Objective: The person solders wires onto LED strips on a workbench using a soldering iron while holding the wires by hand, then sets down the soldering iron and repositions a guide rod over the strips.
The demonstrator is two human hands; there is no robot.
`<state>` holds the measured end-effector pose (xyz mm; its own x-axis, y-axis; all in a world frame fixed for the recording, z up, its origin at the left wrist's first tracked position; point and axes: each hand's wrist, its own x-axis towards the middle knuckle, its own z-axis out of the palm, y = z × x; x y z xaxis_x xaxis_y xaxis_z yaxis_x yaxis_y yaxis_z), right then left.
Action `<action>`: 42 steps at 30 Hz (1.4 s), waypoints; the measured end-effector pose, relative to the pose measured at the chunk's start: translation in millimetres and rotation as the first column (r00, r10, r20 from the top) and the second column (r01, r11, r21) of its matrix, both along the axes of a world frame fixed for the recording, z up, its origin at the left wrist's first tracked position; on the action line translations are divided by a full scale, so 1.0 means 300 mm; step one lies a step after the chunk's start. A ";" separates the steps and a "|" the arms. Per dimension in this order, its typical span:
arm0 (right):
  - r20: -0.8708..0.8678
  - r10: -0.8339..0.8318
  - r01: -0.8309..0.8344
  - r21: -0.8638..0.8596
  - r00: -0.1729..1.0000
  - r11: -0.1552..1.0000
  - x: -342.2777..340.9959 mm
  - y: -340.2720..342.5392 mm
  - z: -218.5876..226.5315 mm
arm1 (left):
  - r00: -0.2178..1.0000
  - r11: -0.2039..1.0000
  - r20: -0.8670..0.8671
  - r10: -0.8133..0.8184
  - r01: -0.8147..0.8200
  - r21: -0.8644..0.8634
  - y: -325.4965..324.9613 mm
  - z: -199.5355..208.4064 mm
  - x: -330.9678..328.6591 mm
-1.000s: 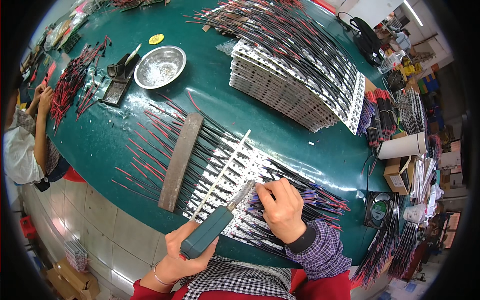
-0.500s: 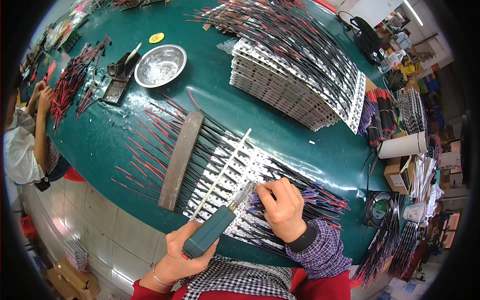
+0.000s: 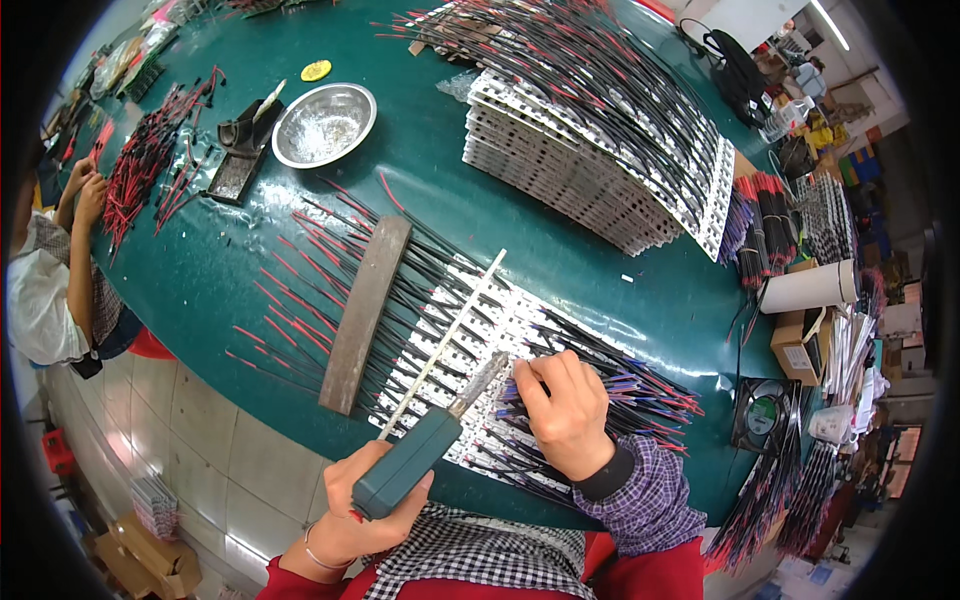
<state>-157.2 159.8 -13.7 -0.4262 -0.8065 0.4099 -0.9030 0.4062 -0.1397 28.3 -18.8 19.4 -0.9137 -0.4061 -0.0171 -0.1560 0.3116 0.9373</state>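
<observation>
Head view: the left hand (image 3: 345,512) grips a tool (image 3: 425,442) over a white board (image 3: 468,335), long axis diagonal, tip (image 3: 486,379) pointing away and rightward, near the right hand (image 3: 570,418), whose fingers curl together, grasp unclear. The handle (image 3: 400,468) is blocky, dark green; the tip greyish metal.

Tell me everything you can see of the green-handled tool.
The tool has a boxy dark green handle, apparently plastic, with a small red spot at its near end. A greyish, metallic-looking tip with a rough surface extends from the other end. The left hand grips the handle, slanting the tip up and right over the white boards, beside the right hand's fingertips. Whether the tip touches anything is unclear.
</observation>
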 end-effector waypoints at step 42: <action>0.096 0.002 -0.002 0.000 0.995 1.000 0.037 0.014 0.016 | 0.999 0.996 -0.029 0.023 -0.021 0.085 0.013 -0.030 0.035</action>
